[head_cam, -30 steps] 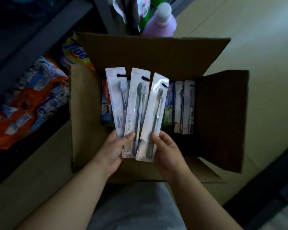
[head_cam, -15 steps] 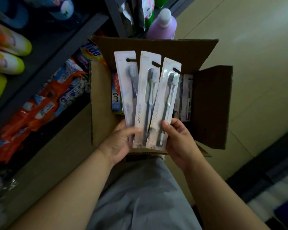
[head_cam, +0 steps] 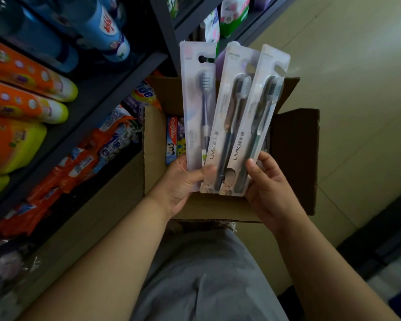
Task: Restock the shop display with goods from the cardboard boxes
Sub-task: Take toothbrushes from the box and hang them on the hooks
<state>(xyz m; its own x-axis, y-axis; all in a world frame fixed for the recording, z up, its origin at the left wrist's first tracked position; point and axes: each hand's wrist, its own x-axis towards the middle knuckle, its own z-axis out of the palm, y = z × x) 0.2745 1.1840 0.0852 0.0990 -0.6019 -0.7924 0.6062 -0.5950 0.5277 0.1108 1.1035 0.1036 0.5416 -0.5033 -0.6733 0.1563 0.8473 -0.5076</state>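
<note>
Three carded toothbrush packs, fanned and held upright above an open cardboard box [head_cam: 294,163]. The left hand [head_cam: 183,184] grips the lower ends of the fan, its thumb pressed across the front of the middle pack [head_cam: 227,126] while the fingers curl behind the left pack [head_cam: 196,107]. The right hand [head_cam: 267,184] pinches the lower right edge of the right pack [head_cam: 258,121], thumb on the front, fingers behind. Each pack is a long pale card with a clear blister and a hang-hole at the top. Farthest from the right-hand grip, the left pack shows one blue-handled brush with white bristles. The two packs nearer that grip read "LMK" and carry dark-handled brushes with grey bristles; they overlap one another. Behind the left hand, inside the box, stands a red Colgate carton [head_cam: 173,140]. Beyond the left hand, dark shelves [head_cam: 116,89] hold orange bottles [head_cam: 28,89] and orange packets [head_cam: 79,163].
</note>
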